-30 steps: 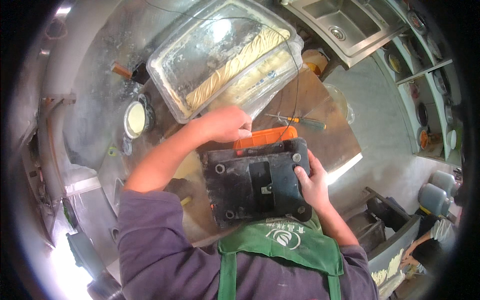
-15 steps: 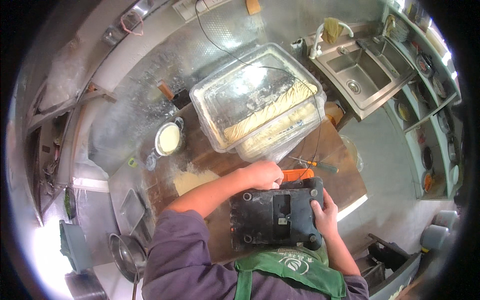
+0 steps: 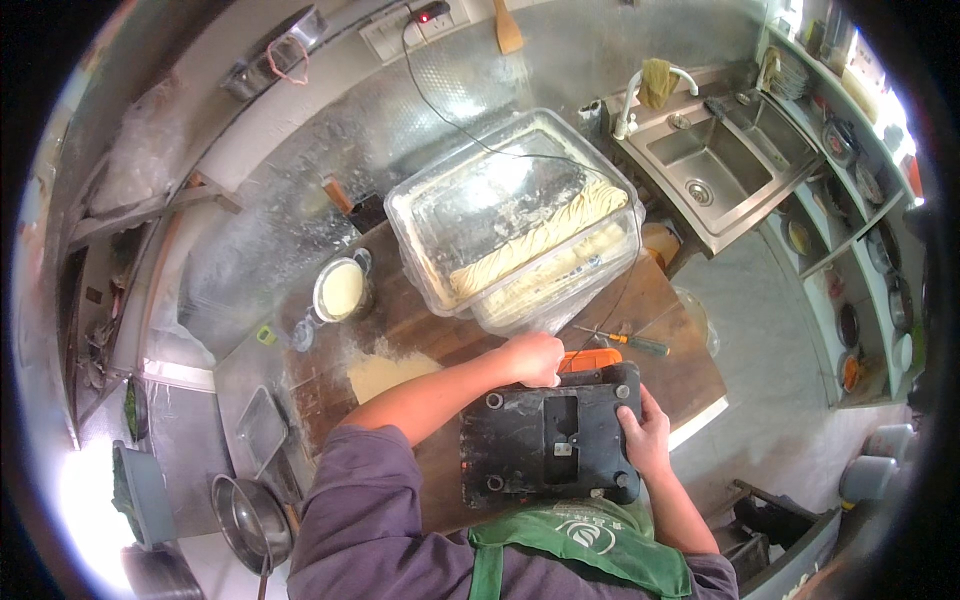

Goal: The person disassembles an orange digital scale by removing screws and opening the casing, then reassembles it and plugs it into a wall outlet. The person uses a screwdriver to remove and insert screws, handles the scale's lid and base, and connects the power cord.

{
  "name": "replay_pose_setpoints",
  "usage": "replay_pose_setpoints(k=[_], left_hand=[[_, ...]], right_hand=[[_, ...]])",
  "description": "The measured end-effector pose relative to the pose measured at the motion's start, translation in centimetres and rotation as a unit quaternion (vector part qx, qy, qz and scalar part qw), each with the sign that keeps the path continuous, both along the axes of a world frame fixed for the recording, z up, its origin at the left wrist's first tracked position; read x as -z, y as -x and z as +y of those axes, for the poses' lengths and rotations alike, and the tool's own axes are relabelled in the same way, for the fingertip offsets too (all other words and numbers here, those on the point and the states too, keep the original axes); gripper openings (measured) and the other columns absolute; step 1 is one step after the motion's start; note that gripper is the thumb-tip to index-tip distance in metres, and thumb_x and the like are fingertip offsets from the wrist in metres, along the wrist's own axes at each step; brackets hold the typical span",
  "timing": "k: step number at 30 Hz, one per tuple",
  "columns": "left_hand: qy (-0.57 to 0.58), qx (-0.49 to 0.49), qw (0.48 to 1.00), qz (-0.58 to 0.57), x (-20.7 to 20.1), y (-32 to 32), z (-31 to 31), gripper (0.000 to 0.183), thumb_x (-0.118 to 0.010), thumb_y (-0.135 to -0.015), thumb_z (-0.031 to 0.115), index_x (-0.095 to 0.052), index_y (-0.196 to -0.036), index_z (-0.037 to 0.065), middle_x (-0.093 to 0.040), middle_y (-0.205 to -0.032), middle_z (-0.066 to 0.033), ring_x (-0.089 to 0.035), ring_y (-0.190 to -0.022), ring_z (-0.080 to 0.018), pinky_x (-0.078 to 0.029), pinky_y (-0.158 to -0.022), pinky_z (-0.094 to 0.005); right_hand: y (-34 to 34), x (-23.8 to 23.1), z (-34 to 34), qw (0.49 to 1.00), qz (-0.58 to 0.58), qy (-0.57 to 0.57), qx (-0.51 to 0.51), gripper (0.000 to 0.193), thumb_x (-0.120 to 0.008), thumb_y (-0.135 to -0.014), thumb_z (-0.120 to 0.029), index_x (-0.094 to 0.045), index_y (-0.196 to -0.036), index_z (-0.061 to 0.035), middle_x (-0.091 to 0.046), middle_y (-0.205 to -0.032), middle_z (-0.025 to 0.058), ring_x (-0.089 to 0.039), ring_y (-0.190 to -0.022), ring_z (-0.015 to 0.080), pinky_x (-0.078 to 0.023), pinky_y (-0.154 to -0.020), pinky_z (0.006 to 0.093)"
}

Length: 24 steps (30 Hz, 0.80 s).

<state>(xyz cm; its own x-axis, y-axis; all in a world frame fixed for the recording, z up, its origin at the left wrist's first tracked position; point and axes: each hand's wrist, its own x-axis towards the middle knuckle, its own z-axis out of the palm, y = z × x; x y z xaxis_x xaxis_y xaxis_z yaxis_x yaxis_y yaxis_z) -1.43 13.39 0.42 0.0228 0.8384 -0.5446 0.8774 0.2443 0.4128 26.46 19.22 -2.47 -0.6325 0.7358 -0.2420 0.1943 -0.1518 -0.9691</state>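
Observation:
A black, flour-dusted device [image 3: 520, 450] with round feet and an open recess in its middle is tipped bottom-up in front of my apron; it looks like the underside of an electronic scale. My right hand [image 3: 645, 430] grips its right edge, thumb on the underside and fingers behind. At its far edge my left hand [image 3: 532, 359] is closed, and what its fingers hold is hidden. Just right of that hand, an orange piece [image 3: 592, 358] shows behind the device. A thin black cable [image 3: 430, 101] runs from the wall outlet over the tubs towards this spot.
Beyond lie a screwdriver [image 3: 640, 344] and clear plastic tubs [image 3: 420, 262] with twisted dough strips. A pot of pale batter [image 3: 342, 290] and spilled flour [image 3: 388, 374] are at the left of the wooden table [image 3: 680, 385]. A double sink [image 3: 720, 215] stands at the far right.
The view has shifted slightly, bringing more of the wall outlet into sight. Both hands keep their places on the device, with only slight movement.

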Motion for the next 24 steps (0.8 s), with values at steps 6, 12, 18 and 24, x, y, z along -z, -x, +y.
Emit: replay_pose_setpoints(k=[6,12,18,24], left_hand=[[0.035,0.014,0.999,-0.014,1.2,0.7,0.5,0.02,-0.073,-0.074,0.022,-0.071,-0.07,0.003,-0.07,-0.073,-0.0187,-0.068,-0.072,-0.037,-0.052,-0.066,-0.0474],[0.096,-0.056,0.986,-0.126,1.4,1.3,0.2,0.022,-0.069,-0.075,0.017,-0.067,-0.061,0.001,-0.066,-0.058,-0.0128,-0.063,-0.055,-0.0263,-0.05,-0.058,-0.0425],[0.135,-0.078,0.975,-0.159,0.3,1.7,0.4,0.019,-0.069,-0.079,0.016,-0.069,-0.073,-0.002,-0.071,-0.069,-0.0141,-0.063,-0.053,-0.0195,-0.05,-0.054,-0.0369],[0.152,-0.221,0.928,-0.258,-3.3,1.9,-0.2,0.018,-0.07,-0.086,0.013,-0.065,-0.081,-0.004,-0.071,-0.071,-0.0117,-0.066,-0.057,-0.0177,-0.052,-0.054,-0.0294]], right_hand=[[-0.2,0.5,0.0,1.0,-0.002,-0.018,-0.007,0.056,-0.068,-0.095,-0.007,-0.05,-0.147,0.0059,-0.068,-0.128,0.0129,-0.065,-0.112,0.0158,-0.049,-0.1,0.0309],[-0.1,0.5,-0.1,1.0,-0.016,-0.003,0.001,0.056,-0.068,-0.094,-0.006,-0.051,-0.146,0.0049,-0.069,-0.125,0.0119,-0.066,-0.109,0.0161,-0.051,-0.098,0.0307],[0.3,-0.1,0.1,0.999,-0.027,-0.021,-0.011,0.055,-0.068,-0.093,-0.003,-0.052,-0.146,0.0035,-0.07,-0.124,0.0124,-0.066,-0.109,0.0161,-0.051,-0.097,0.0314],[0.3,0.1,0.0,0.999,-0.034,-0.012,-0.006,0.054,-0.067,-0.093,-0.002,-0.052,-0.145,0.0048,-0.07,-0.123,0.0122,-0.066,-0.108,0.016,-0.051,-0.097,0.0315]])
